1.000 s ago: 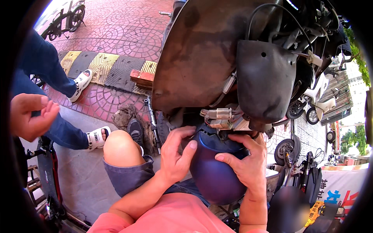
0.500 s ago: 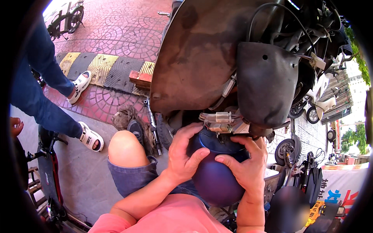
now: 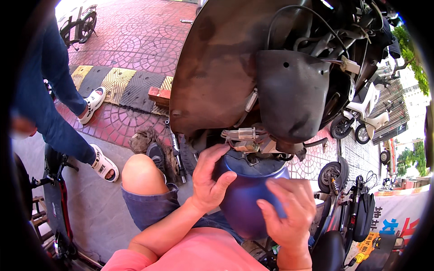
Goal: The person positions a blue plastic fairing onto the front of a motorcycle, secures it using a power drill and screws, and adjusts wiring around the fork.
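You hold the purple rounded cover [image 3: 246, 198] at lower centre of the frame, just below the white connector cluster [image 3: 244, 137] under the scooter's brown body panel [image 3: 212, 67]. Your left hand [image 3: 209, 180] grasps its left edge, fingers curled over the rim; your right hand [image 3: 287, 217] presses its right face, fingers wrapped on. Judged step: seating or freeing the cover. The next move calls for keeping the wires clear. A white banner with red and blue characters [image 3: 393, 221] hangs at lower right; yellow-and-black kerb ramp [image 3: 113, 83] lies upper left
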Action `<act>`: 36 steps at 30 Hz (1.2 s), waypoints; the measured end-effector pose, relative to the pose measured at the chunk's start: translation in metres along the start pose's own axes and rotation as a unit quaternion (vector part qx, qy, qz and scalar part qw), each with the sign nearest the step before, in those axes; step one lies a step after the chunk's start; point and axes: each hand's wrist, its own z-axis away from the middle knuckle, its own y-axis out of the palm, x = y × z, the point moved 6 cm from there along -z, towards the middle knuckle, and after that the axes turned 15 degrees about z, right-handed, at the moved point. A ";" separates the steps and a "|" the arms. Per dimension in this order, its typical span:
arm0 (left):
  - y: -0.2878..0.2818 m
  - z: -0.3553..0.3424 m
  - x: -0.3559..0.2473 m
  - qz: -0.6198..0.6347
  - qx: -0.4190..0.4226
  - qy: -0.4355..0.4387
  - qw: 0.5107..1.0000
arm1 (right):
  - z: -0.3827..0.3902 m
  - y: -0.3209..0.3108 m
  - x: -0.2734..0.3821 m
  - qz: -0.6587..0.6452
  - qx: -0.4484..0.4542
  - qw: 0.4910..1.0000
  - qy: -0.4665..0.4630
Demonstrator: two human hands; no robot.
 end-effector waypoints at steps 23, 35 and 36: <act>-0.050 0.086 0.073 0.307 -0.310 -0.364 0.823 | -0.043 0.062 0.028 0.029 0.079 0.994 -0.075; -0.036 0.064 0.105 0.473 -0.187 -0.509 0.695 | -0.045 0.060 0.024 0.018 0.083 0.993 -0.077; -0.034 0.063 0.105 0.490 -0.176 -0.506 0.687 | -0.045 0.059 0.023 0.010 0.084 0.994 -0.074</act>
